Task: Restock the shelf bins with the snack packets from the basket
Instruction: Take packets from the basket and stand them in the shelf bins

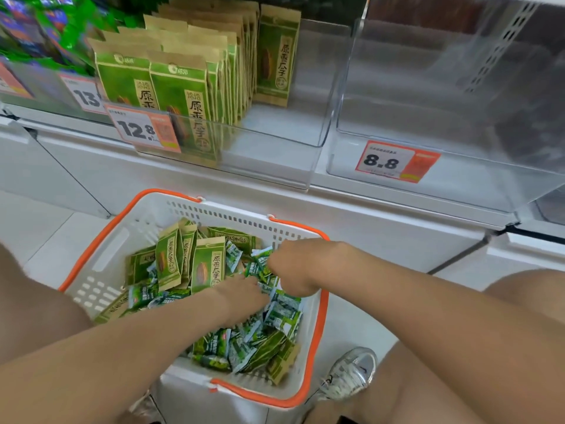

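Both hands are down in the basket (183, 206). The right hand (293, 269) is curled, wrist bent, gripping a bunch of small packets (260, 263) at the far side of the pile. The left hand (243, 296) lies on the heap just beside it, fingers reaching in among the packets; it is blurred, so whether it has hold of anything cannot be told.

The basket is white with orange handles and stands on a pale tiled floor (46, 240) between the person's bare knees, below the shelf. It holds many small packets, with a few tall packets (208, 264) standing at its far left. A silver shoe (351, 374) is just right of it.

Above, on the white shelf (367, 209), stand clear bins. The middle bin (275, 160) holds rows of upright tall packets on its left side and bears a 12.8 tag (143, 130). The right bin (458, 179) bears an 8.8 tag (394, 162). Bright green bags (46, 26) fill the left bin.
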`<state>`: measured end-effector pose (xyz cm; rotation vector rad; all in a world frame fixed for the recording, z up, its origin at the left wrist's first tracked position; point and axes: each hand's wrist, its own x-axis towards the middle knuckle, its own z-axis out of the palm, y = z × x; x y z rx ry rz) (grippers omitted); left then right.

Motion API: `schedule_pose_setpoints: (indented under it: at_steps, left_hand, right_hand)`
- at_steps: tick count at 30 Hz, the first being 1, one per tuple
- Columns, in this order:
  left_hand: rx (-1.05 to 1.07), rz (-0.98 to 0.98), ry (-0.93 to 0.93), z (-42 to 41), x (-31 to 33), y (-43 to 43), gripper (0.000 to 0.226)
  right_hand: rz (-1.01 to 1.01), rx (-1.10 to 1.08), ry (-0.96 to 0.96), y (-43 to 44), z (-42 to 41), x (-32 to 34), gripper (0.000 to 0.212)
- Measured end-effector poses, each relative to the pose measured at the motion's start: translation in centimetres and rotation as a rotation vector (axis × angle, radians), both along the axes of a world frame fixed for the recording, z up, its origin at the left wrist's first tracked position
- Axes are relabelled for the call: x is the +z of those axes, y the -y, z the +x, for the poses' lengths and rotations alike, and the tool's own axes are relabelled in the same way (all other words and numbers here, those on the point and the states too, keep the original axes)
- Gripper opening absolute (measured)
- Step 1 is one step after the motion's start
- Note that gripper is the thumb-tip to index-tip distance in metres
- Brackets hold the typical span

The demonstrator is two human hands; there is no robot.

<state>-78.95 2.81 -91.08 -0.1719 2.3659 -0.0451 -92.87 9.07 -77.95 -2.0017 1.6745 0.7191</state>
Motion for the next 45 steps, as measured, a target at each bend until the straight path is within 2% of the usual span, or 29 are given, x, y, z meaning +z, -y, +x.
schedule_pose_setpoints:
  at_steps: [4, 6, 8, 11, 14, 17, 18, 20, 22, 25, 27, 29, 32, 34, 36, 38, 40, 42, 43, 45]
  left_hand:
    - [0.184, 0.127, 0.003, 0.3, -0.3, 0.6, 0.042]
    - [0.285, 0.203, -0.01, 0.2, 0.7, 1.0, 0.042]
    - [0.444, 0.298, -0.097, -0.3, 2.5, 1.6, 0.038]
    - [0.669, 0.44, -0.322, -1.2, 6.5, 3.1, 0.033]
    - [0.882, 0.696, -0.55, -2.2, 11.3, 3.4, 0.018]
    - [1.082, 1.02, -0.637, -3.0, 16.0, 2.3, 0.016]
    - [1.143, 1.136, -0.654, -3.1, 17.0, 2.0, 0.016]
    - [1.226, 1.253, -0.719, -3.1, 18.9, 1.5, 0.018]
    - [1.243, 1.198, -0.825, -3.0, 20.5, 1.1, 0.022]
    - [1.204, 1.017, -1.041, -3.1, 22.4, 0.4, 0.036]
    - [1.119, 0.984, -1.199, -3.0, 23.1, -0.2, 0.033]
    - [1.006, 0.979, -1.319, -3.0, 23.3, -0.6, 0.018]
    - [1.058, 1.074, -1.451, -3.7, 23.6, -0.8, 0.011]
    - [1.085, 1.144, -1.484, -4.4, 24.0, -0.7, 0.008]
    - [1.052, 1.136, -1.473, -5.0, 24.6, -0.8, 0.007]
    - [0.949, 0.99, -1.471, -5.2, 24.9, -0.9, 0.006]
    - [0.764, 0.625, -1.512, -5.1, 24.4, -0.6, 0.008]
    - [0.546, 0.236, -1.481, -5.0, 23.7, -0.1, 0.014]
    - [0.454, 0.103, -1.452, -5.0, 23.4, 0.1, 0.019]
    - [0.358, -0.028, -1.42, -5.3, 22.9, 0.2, 0.031]
  right_hand:
    - [-0.02, 0.01, -0.013, 0.0, 0.2, 0.7, 0.015]
    - [-0.025, 0.021, -0.021, -0.1, 0.5, 1.3, 0.019]
    - [-0.022, 0.027, -0.035, -0.2, 0.6, 2.2, 0.024]
    - [-0.062, -0.012, -0.005, -0.2, -0.1, 3.9, 0.015]
    - [-0.169, -0.086, 0.073, -0.5, -1.5, 5.7, 0.027]
    - [-0.313, -0.13, 0.126, -1.2, -3.1, 7.5, 0.053]
    - [-0.371, -0.139, 0.162, -1.5, -3.6, 8.3, 0.054]
    - [-0.506, -0.149, 0.261, -2.1, -4.3, 9.9, 0.039]
    - [-0.602, -0.201, 0.327, -2.7, -5.1, 11.5, 0.021]
    - [-0.646, -0.34, 0.435, -3.6, -6.1, 13.5, 0.01]
    - [-0.692, -0.439, 0.502, -4.1, -6.7, 14.5, 0.015]
    - [-0.73, -0.596, 0.689, -4.5, -7.0, 15.1, 0.022]
    - [-0.707, -0.924, 1.018, -4.3, -7.3, 15.8, 0.026]
    - [-0.675, -1.078, 1.097, -3.9, -7.3, 16.4, 0.026]
    - [-0.705, -1.143, 1.019, -3.5, -7.4, 17.6, 0.025]
    - [-0.735, -1.106, 0.886, -3.1, -7.7, 19.2, 0.02]
    - [-0.708, -1.074, 0.839, -2.5, -8.5, 20.3, 0.022]
    - [-0.703, -1.046, 0.681, -1.4, -9.7, 20.5, 0.019]
    - [-0.723, -1.029, 0.56, -0.8, -10.3, 20.4, 0.017]
    - [-0.778, -1.007, 0.355, 0.1, -11.2, 20.0, 0.015]
